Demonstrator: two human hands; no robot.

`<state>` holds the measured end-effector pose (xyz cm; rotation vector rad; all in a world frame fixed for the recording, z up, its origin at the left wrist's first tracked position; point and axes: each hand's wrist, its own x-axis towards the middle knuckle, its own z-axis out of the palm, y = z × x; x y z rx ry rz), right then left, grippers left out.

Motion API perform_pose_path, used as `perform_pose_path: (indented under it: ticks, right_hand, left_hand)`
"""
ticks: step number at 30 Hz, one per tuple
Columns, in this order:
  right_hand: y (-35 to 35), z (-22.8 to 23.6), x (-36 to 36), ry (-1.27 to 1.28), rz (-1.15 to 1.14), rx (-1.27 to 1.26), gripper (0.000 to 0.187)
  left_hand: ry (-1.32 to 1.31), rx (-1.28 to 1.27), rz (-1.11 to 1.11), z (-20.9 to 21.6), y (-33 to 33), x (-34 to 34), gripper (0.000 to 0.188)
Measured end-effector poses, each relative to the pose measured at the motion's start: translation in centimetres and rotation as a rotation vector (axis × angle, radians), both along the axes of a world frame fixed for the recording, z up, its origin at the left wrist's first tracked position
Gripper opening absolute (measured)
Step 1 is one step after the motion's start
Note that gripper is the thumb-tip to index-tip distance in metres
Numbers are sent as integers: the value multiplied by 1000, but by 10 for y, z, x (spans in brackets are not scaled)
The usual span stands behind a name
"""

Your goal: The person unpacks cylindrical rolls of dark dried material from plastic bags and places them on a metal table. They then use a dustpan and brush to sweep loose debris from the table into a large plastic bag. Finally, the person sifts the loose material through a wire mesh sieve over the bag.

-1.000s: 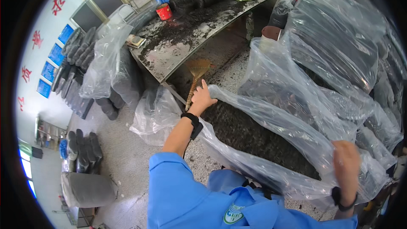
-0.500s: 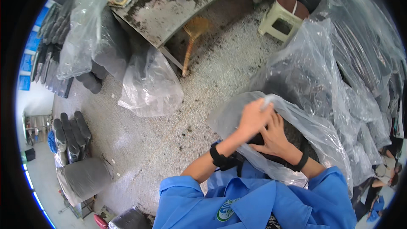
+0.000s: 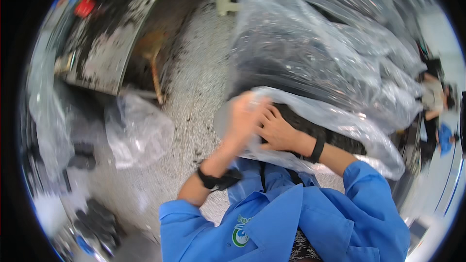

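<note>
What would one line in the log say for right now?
left hand: gripping clear plastic bag | right hand: pressed on bag beside it | bag contents: dark, unclear | floor: speckled

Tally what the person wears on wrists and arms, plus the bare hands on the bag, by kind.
Hands: 2, left hand and right hand, both on the clear plastic bag
Black wristbands: 2
Blue sleeves: 2
Total: 6

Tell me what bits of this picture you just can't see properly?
Head view:
- Left hand: motion-blurred, so its grip on the clear plastic bag is unclear.
- Right hand: fingertips hidden behind the left hand.
- Dark contents of the bag: veiled by shiny plastic, kind unclear.
- Work table: blurred and bent near the rim.
- Person at far right: too small and blurred.
</note>
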<state>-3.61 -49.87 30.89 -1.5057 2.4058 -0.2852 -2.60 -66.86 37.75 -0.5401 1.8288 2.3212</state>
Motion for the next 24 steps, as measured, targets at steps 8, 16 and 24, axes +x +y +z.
perform_pose_path:
  ticks: [8, 16, 24]
  right_hand:
    - [262, 59, -54, 635, -586, 516, 76]
    - [299, 78, -111, 824, -710, 144, 107]
    - [339, 11, -213, 348, -731, 348, 52]
  left_hand:
    - [160, -1016, -149, -103, -148, -101, 26]
    - [602, -1750, -695, -14, 37, -118, 113]
    - [1183, -1979, -421, -30, 105, -202, 17]
